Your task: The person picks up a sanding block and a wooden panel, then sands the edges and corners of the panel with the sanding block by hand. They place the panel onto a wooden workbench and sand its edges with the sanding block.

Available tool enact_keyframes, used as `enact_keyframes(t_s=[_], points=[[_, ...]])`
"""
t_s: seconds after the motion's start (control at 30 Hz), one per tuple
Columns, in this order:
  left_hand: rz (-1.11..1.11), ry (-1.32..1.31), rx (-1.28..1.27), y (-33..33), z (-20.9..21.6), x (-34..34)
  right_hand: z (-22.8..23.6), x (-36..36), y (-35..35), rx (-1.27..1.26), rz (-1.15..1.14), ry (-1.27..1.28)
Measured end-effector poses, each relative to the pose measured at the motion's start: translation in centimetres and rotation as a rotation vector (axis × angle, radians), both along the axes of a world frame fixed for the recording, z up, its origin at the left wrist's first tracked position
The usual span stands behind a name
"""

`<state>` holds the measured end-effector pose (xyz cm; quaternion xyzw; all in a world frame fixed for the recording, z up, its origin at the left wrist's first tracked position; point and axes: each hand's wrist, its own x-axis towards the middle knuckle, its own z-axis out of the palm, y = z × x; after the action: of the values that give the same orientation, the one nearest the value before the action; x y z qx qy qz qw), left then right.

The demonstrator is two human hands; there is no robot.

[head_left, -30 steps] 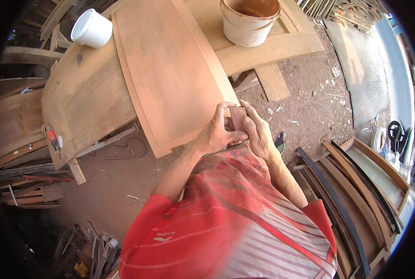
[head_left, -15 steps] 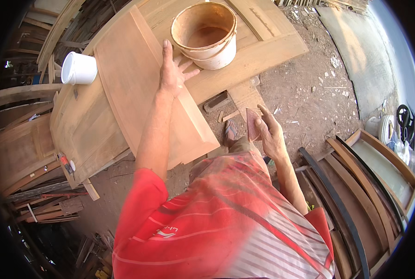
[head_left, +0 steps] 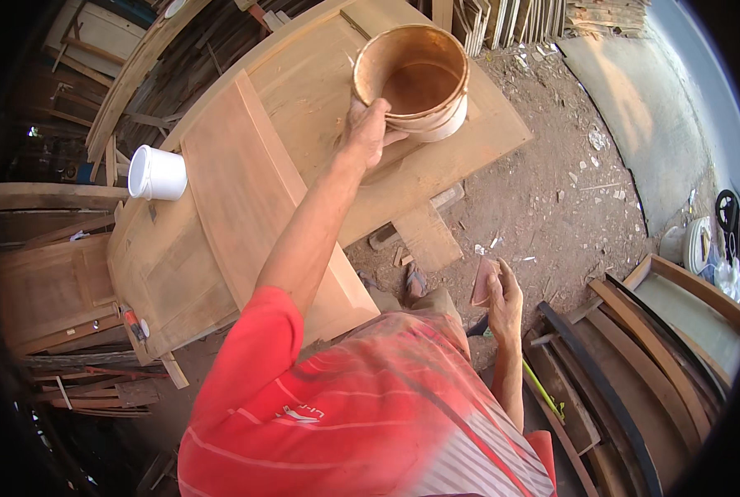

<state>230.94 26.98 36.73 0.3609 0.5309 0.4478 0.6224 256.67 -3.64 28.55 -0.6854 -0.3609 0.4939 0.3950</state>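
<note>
My left hand [head_left: 366,137] grips the near left side of a white bucket [head_left: 444,123], thumb up by its rim and the other fingers partly hidden against its wall. Brown stain coats the bucket's inside, and brown liquid or residue covers its bottom. It is over the large pale wooden door [head_left: 486,145]; I cannot tell whether its base touches the wood. A loose wooden panel [head_left: 250,182] lies on the door under my left forearm. Low on the right, my right hand [head_left: 505,302] pinches a folded piece of reddish-brown sandpaper [head_left: 485,282].
A small white tub [head_left: 158,174] stands on the door's left part. An orange-handled tool [head_left: 132,321] lies at its lower left edge. Curved wooden frames [head_left: 626,356] lean at right. Debris litters the dirt floor [head_left: 552,207]; stacked boards [head_left: 527,21] stand at the back.
My left hand has gone from open beside the bucket to gripping it, and the bucket has shifted right and away. My right hand still holds the sandpaper. The view has shifted too.
</note>
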Motion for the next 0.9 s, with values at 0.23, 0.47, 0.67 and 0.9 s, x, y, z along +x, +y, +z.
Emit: enact_keyframes(t_s=[0.23,0.47,0.67,0.9], points=[[0.085,0.138,-0.091,5.8,-2.0,5.0,2.2,-1.9,3.5,0.018,0.051,0.08],[-0.354,0.243,-0.029,-8.0,-3.3,-2.7,3.6,-6.6,8.3,0.169,0.122,0.112],[-0.251,-0.044,-0.096,-22.4,-3.1,-5.0,4.3,-11.1,8.6,0.232,0.332,0.14],[-0.063,-0.11,0.062,-28.2,-3.1,-8.9,6.4,-15.8,6.1,0.383,0.563,-0.118]])
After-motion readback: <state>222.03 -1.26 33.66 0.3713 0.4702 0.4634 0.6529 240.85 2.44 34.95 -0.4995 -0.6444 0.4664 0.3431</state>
